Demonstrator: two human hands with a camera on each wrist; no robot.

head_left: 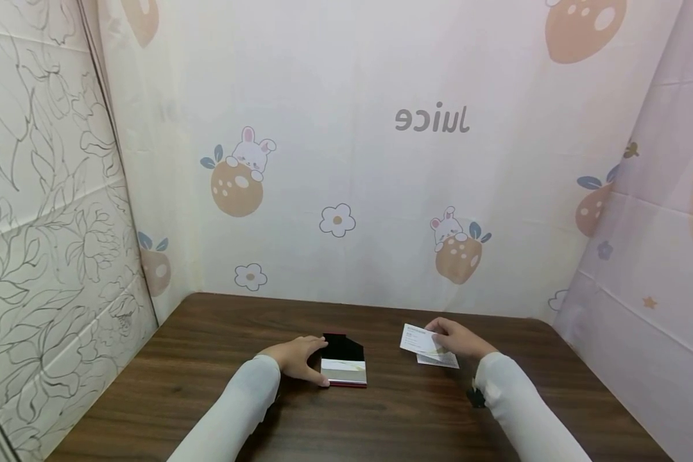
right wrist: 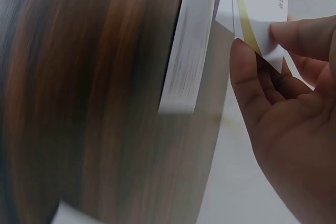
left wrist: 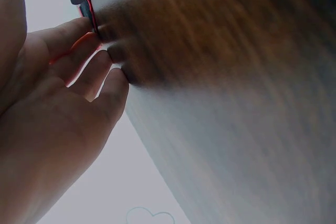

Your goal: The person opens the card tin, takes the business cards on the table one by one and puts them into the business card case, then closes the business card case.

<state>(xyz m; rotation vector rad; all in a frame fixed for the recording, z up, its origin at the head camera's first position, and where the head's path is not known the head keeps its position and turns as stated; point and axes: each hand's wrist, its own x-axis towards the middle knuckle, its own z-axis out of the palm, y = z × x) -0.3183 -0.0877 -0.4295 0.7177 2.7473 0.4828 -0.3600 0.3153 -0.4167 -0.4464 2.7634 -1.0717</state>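
Observation:
In the head view, a card case (head_left: 343,350) with a black inside and red edges lies on the table, a white and grey card band (head_left: 343,371) across its near half. My left hand (head_left: 297,360) holds its left side, thumb at the near corner and fingers at the far one. In the left wrist view, fingertips (left wrist: 118,77) rest by the red edge of the case (left wrist: 89,1). My right hand (head_left: 461,338) pinches a white business card (head_left: 418,340) between thumb and fingers, tilted up. Another white card (head_left: 439,361) lies below it, partly covered.
The dark wood table (head_left: 375,417) ends at a printed curtain (head_left: 346,160) at the back. More curtains (head_left: 52,192) hang at the left and right. A small black object (head_left: 476,398) sits under the right cuff.

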